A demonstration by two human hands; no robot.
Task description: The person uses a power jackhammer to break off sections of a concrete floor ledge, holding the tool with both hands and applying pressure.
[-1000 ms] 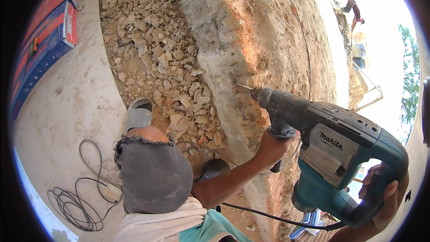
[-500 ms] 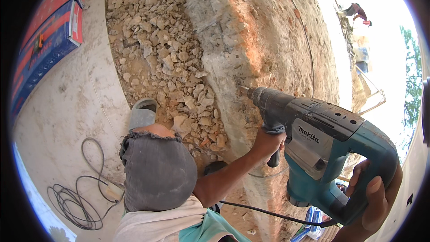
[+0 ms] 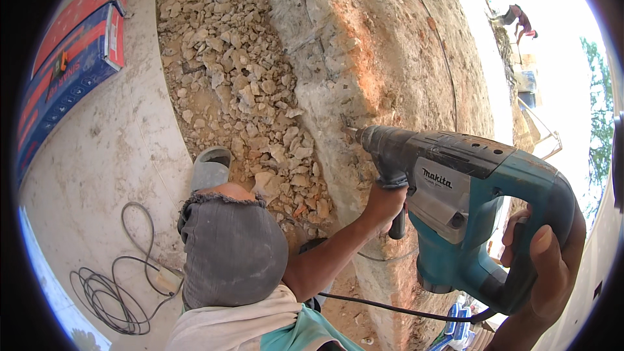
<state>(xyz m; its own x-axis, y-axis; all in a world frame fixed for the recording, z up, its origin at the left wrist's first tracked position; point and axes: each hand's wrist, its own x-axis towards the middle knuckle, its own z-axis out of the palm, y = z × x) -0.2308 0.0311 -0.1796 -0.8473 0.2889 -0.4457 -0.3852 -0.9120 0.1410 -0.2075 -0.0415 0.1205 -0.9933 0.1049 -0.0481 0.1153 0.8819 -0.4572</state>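
Observation:
A teal and black rotary hammer (image 3: pixel 468 201) lies across the right half of the view. My left hand (image 3: pixel 382 203) is closed round its side handle beneath the front housing, and my right hand (image 3: pixel 546 263) wraps the rear handle. The bit (image 3: pixel 352 131) points left into the rough grey concrete edge (image 3: pixel 331 91), where its tip meets the surface or nearly does; the exact contact is hard to make out. My bent leg (image 3: pixel 234 250) in dark grey cloth and a grey sandal (image 3: pixel 211 162) are at lower centre.
Broken rubble (image 3: pixel 227 58) lines a trench beside a pale slab (image 3: pixel 97 156). Red and blue boxes (image 3: pixel 71 71) are at upper left, a coiled cable (image 3: pixel 110 292) at lower left, another cable (image 3: pixel 442 52) along the earth. A bent-over person (image 3: pixel 520 19) works at upper right.
The hammer and both my hands have shifted left, and less of the bit shows in front of the chuck. The person in the distance has bent lower.

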